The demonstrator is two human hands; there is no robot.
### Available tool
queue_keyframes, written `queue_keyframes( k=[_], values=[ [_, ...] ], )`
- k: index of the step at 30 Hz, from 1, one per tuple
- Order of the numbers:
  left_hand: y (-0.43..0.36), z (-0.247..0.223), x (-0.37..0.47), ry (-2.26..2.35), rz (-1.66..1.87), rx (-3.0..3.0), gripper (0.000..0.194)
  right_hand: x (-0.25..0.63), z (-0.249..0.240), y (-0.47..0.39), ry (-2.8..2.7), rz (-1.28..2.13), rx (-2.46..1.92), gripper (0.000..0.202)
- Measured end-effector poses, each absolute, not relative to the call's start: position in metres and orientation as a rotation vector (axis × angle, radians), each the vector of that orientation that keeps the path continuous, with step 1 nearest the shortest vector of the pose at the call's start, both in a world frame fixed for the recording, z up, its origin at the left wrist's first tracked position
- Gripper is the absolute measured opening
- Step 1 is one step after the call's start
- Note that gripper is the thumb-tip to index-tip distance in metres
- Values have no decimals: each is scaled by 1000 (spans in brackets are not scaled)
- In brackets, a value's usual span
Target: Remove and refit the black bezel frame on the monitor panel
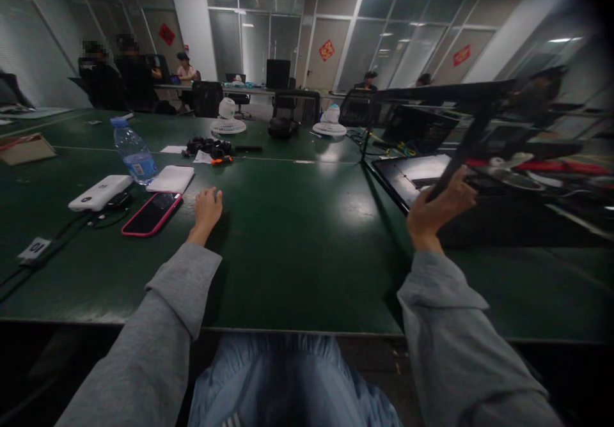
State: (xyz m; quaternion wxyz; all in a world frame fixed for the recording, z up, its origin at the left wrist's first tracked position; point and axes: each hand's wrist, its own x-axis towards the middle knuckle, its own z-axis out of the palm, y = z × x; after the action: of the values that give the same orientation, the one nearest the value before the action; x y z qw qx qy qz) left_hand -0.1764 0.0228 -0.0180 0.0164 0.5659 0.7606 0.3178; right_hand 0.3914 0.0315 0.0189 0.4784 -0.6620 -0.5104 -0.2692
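Observation:
My right hand (434, 213) is closed around one side bar of a black rectangular frame (472, 136), which is raised and tilted at the right of the green table. Motion blurs the frame's upper part, so its exact kind is unclear. Beneath it lies a dark panel with a bright reflective surface (417, 174). My left hand (208, 209) rests on the table with its thumb apart from loosely bent fingers, and nothing shows in it. Beside that hand are a phone with a pink case (152, 215) and a white notepad (171, 179).
Left of the phone are a white power bank (100, 192) with black cables and a water bottle (135, 155). Black gear with an orange part (208, 149) lies farther back. Two white fans (228, 120) and a black case (283, 127) stand beyond. Several people sit in the background.

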Motion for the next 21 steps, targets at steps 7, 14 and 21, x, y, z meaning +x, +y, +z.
queue_keyframes(
  k=[7,14,21],
  values=[
    [23,-15,-175,2339,1065,1731,50,336,34,19,-1365,-574,-1392,66],
    [24,-10,-171,2234,1282,1759,58,331,29,22,-1402,-448,-1393,66],
    [24,-10,-163,2101,1340,1814,44,343,3,44,-1422,-242,-1521,75]
  ],
)
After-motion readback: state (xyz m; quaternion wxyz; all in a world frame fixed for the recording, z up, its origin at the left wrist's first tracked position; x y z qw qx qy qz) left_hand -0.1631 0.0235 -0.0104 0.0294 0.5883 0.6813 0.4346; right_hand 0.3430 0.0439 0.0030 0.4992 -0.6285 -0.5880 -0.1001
